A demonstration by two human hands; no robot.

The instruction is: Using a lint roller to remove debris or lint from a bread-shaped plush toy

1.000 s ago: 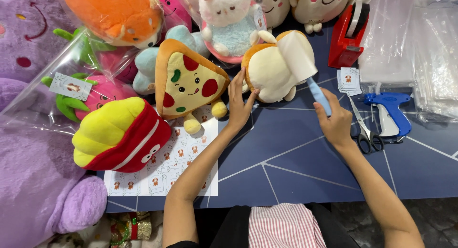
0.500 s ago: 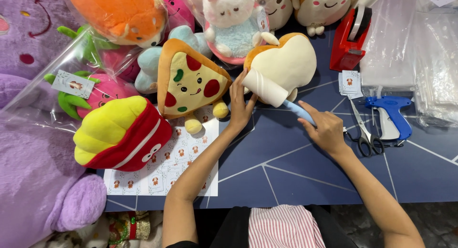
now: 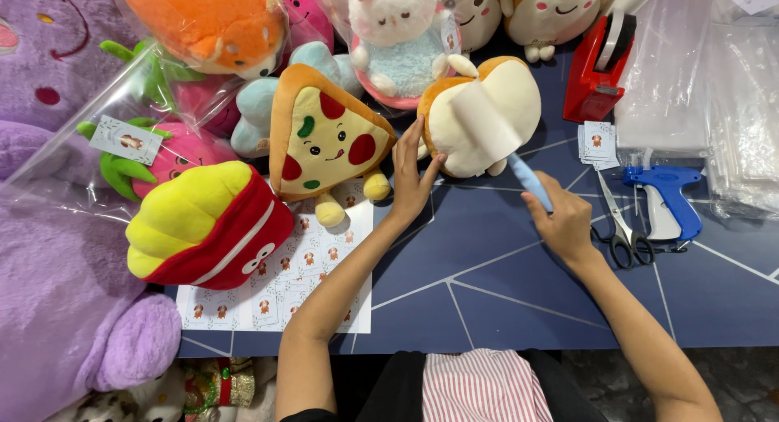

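A cream and tan bread-shaped plush [image 3: 511,97] lies on the dark blue table [image 3: 503,284]. My left hand [image 3: 412,177] rests flat against its left side, fingers spread. My right hand [image 3: 561,219] grips the light blue handle of a lint roller [image 3: 495,130], whose white roll lies across the front of the plush. A pizza-slice plush [image 3: 324,142] sits just left of my left hand.
A fries plush [image 3: 207,227] lies on a sticker sheet [image 3: 300,276]. More plush toys, some bagged, crowd the back and left. Right of my hand are scissors [image 3: 621,227], a blue tagging gun [image 3: 669,196], small tags [image 3: 598,140], a red tape dispenser [image 3: 599,61] and clear bags [image 3: 714,89].
The roller has slid across the plush from its right side toward its middle, and my right hand has followed leftward. My left hand has stayed against the plush.
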